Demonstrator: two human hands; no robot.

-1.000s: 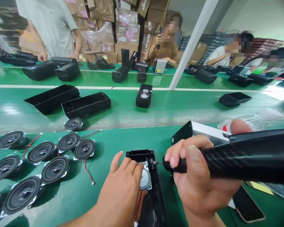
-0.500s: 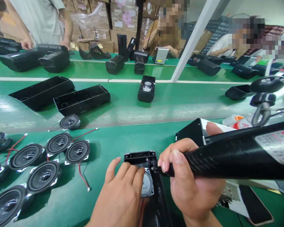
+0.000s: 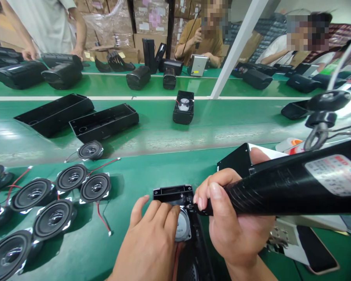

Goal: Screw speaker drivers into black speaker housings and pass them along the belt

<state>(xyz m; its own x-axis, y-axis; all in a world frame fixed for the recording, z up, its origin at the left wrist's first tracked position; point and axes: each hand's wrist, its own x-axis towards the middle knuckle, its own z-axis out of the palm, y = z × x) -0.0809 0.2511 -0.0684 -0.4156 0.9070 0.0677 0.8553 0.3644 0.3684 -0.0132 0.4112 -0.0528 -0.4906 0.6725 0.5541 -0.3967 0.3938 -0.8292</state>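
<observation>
I've got the left hand (image 3: 146,238) spread over the speaker (image 3: 183,225) in its black housing (image 3: 172,191); the right hand (image 3: 232,210) grips the electric screwdriver (image 3: 289,187), its bit tip too small to make out.

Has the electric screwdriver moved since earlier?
Yes: the rear of the electric screwdriver has tilted upward, judged against the black speaker housing; its tip stays put.

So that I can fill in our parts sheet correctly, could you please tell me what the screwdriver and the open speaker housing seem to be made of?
The electric screwdriver looks like glossy black moulded plastic, going by its smooth, shiny curved body. The open speaker housing seems to be matte-to-satin black moulded plastic, judging by its thin formed walls, though the look alone cannot settle it.
</observation>
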